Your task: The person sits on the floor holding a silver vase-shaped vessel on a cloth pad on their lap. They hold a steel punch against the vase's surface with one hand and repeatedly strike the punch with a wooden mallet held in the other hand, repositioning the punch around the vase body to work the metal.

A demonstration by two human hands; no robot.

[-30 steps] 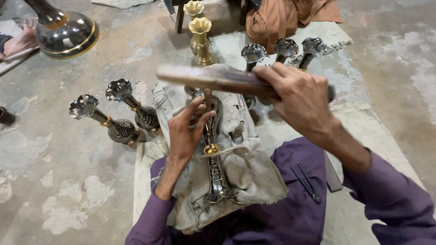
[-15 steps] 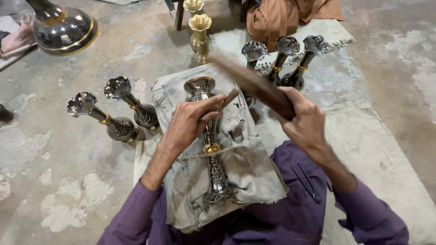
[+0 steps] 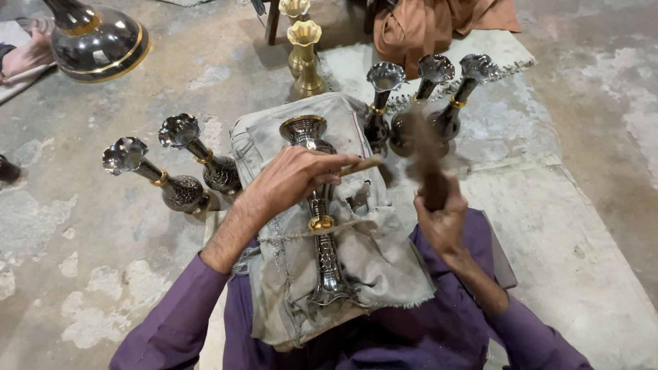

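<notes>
Metal vase (image 3: 322, 226) lies centre-frame on a grey cloth pad (image 3: 384, 267) over the person's lap, long axis running top-to-bottom of frame, mouth toward upper centre. Left hand (image 3: 291, 181) sits on its neck, grip closed on a thin chisel-like tool (image 3: 363, 165) angled to the right. Right hand (image 3: 442, 219), right of the vase and apart from it, grip closed round a wooden mallet (image 3: 426, 154), blurred, raised above the tool's end. Left hand is nearer the vase.

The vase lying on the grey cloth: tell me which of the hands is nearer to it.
Left. The left hand rests on the vase near its neck, holding a thin tool against it. The right hand is off to the side, raised, gripping a wooden stick.
</notes>
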